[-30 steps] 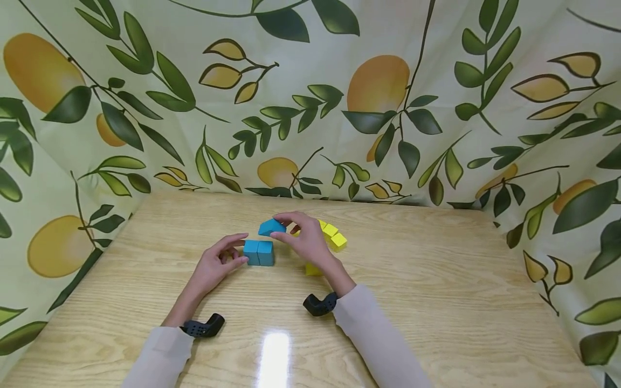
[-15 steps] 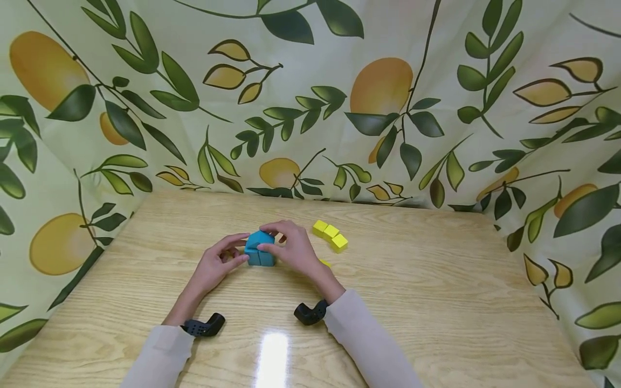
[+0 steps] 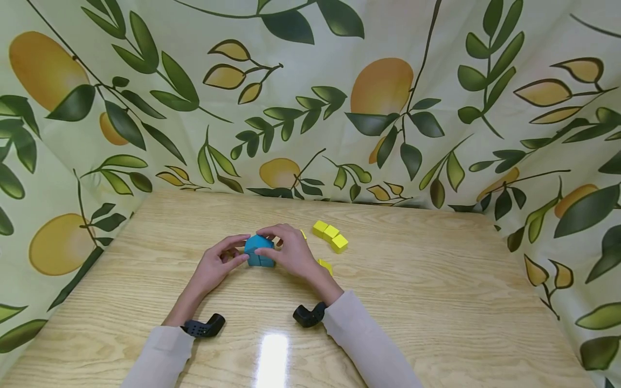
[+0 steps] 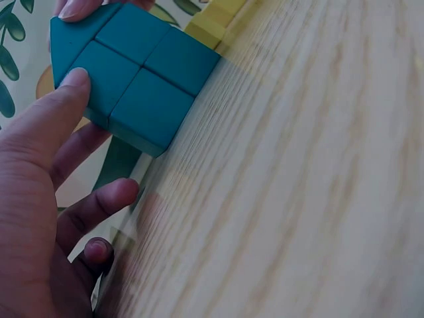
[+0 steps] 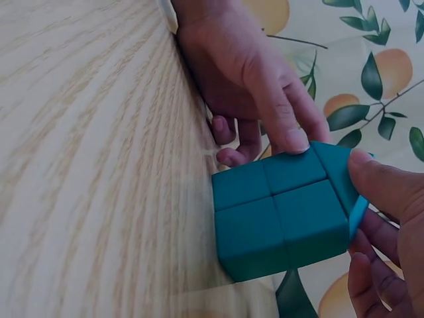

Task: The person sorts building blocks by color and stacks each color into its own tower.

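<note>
Both hands meet at the blue block stack (image 3: 259, 252), which stands near the middle of the desk (image 3: 436, 302). The right hand (image 3: 291, 253) pinches the top blue piece in its grip, seating it on the lower blocks; the left hand (image 3: 215, 267) steadies the stack with thumb and fingertip. Yellow blocks (image 3: 331, 235) lie just to the right.

Block stack (image 3: 259, 251) at tabletop (image 3: 436, 302) centre, between both hands; loose blocks (image 3: 331, 235) lie behind-right.
</note>
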Motion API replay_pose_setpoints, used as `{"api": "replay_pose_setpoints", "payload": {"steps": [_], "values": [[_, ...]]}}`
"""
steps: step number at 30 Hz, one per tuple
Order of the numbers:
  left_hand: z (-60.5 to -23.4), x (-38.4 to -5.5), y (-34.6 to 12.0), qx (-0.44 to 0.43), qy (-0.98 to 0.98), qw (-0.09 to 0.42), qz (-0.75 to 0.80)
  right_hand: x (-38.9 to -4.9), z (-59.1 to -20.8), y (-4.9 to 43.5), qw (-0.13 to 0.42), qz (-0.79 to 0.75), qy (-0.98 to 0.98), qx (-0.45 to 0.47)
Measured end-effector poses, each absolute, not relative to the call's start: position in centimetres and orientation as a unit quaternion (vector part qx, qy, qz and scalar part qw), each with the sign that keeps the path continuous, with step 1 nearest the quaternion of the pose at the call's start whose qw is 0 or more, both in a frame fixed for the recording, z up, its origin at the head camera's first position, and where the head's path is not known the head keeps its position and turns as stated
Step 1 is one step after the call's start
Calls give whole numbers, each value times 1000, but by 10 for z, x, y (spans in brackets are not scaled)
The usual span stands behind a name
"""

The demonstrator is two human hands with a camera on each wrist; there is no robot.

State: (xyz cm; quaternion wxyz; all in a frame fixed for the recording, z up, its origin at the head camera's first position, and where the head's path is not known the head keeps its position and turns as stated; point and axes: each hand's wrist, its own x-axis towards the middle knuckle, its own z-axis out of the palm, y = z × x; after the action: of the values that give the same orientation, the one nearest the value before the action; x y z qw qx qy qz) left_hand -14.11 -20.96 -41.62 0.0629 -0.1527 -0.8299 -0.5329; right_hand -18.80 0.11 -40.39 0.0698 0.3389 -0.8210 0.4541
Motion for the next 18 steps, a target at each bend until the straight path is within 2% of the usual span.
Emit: {"api": "replay_pose_setpoints", "payload": {"steps": [18], "values": [[-418,-141,-211,-159,-823,64,-541,-189,-406,4,65,442,-829,335]]}}
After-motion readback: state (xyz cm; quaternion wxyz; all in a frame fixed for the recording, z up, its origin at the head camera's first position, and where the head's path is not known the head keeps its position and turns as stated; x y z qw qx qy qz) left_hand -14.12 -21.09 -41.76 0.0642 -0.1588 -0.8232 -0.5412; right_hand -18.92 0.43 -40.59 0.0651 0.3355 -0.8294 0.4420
